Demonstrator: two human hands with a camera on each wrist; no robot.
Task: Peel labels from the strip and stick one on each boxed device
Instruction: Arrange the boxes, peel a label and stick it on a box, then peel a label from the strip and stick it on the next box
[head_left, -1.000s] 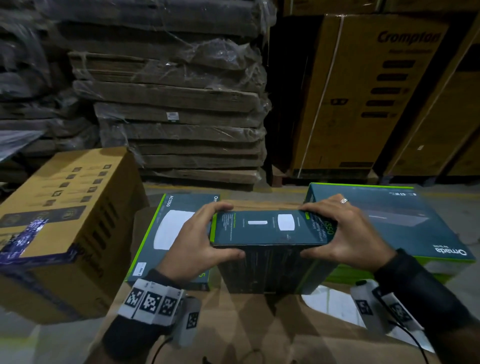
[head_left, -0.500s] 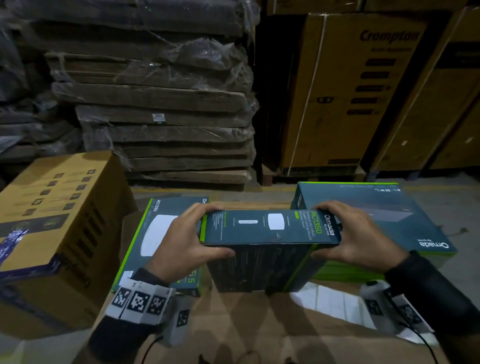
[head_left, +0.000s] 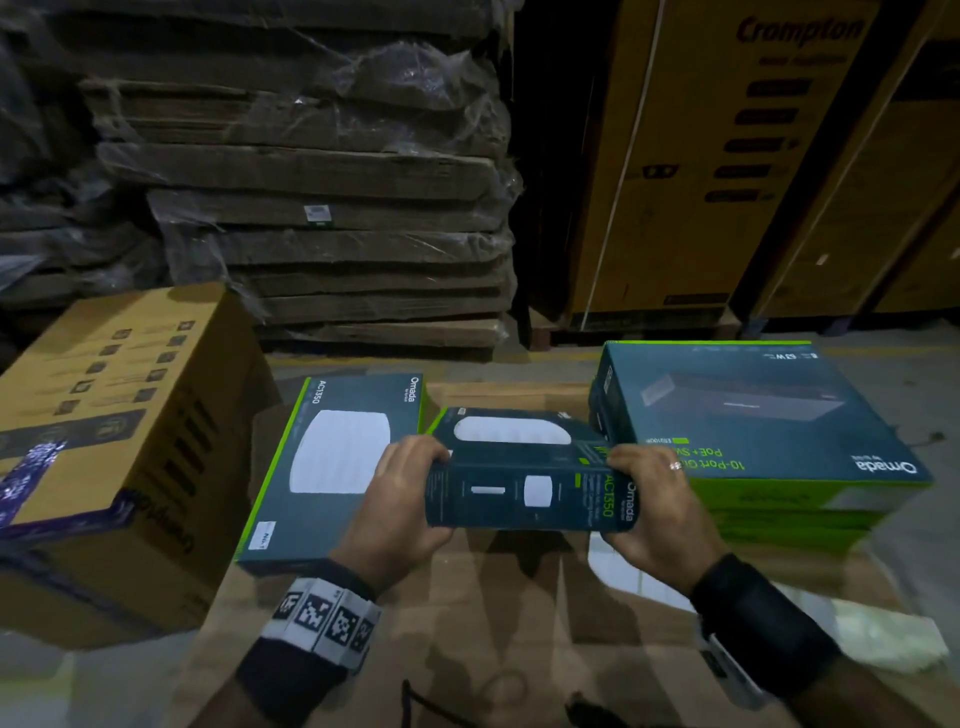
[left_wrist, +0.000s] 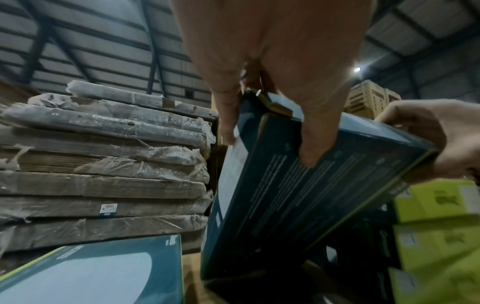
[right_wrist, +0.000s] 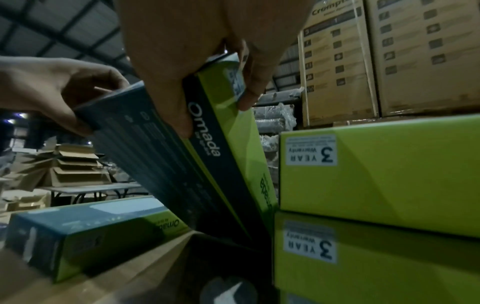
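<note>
I hold a dark teal Omada AC1350 box tilted away from me, its far edge low over the cardboard surface. My left hand grips its left end and my right hand grips its right end. A second AC1350 box lies flat to the left with a small white label at its near corner. A white label sheet lies on the cardboard under my right hand, mostly hidden.
Stacked larger Omada switch boxes stand close on the right. A big brown carton sits at the left. Wrapped flat cardboard stacks and tall Crompton cartons close off the back.
The box stood on its edge between my hands; now both hands have tipped it forward, so its front face shows from above. My head has moved closer.
</note>
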